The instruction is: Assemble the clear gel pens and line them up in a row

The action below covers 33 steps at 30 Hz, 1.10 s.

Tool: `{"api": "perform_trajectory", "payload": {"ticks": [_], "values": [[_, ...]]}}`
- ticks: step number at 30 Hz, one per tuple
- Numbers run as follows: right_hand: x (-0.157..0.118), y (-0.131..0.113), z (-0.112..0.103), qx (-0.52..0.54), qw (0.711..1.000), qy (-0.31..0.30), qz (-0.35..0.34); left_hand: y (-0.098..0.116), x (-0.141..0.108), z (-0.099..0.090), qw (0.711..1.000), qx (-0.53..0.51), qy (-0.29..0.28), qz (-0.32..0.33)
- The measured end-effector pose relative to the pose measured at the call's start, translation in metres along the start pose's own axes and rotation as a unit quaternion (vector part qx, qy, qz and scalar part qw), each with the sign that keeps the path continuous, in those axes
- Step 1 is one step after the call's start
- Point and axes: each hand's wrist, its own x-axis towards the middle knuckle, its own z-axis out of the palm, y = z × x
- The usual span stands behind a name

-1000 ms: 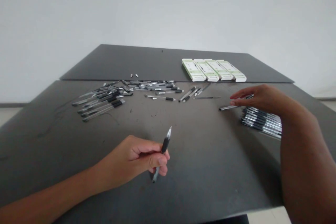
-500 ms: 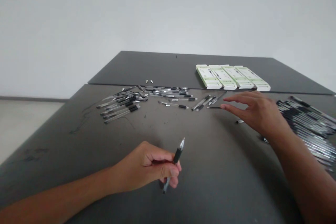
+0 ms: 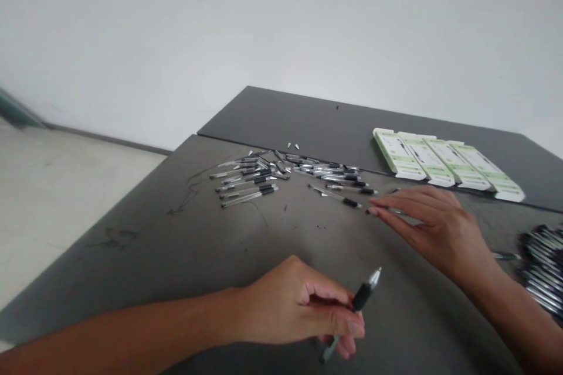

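Observation:
My left hand (image 3: 303,310) is closed around a pen (image 3: 362,296), which slants up to the right with its silver tip uppermost and its lower end below my fingers. Farther back, my right hand (image 3: 433,225) is low over the tabletop, thumb and index finger pinched together at a pen whose dark end (image 3: 368,211) shows beside the fingertips; most of it is hidden. Part of a clear pen shows through the gap behind those fingers. Just left of them lies a pen with a black grip (image 3: 350,203).
Loose uncapped pens (image 3: 248,194) and small silver tips (image 3: 297,146) lie across the middle of the dark table (image 3: 145,258). Four flat green and white boxes (image 3: 435,158) rest at the back right. Many pens (image 3: 545,269) are piled at the right edge.
The view has turned left, so everything appears farther right. My right hand's fingers have closed together over the pens beside it. My left hand still holds its pen.

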Motion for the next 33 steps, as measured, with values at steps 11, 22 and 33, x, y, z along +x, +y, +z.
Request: {"api": "perform_trajectory", "payload": {"ticks": [11,22,33], "values": [[0.094,-0.001,0.029,0.051,0.966,-0.248,0.055,-0.007,0.001,-0.001,0.999,-0.033,-0.021,0.030],[0.089,-0.011,0.036,0.051,0.955,-0.282,0.082,-0.005,-0.002,-0.006,0.996,0.061,-0.037,0.061],[0.089,-0.015,0.031,0.081,0.960,-0.267,0.002,-0.019,0.000,-0.009,0.993,0.070,-0.044,0.087]]}}
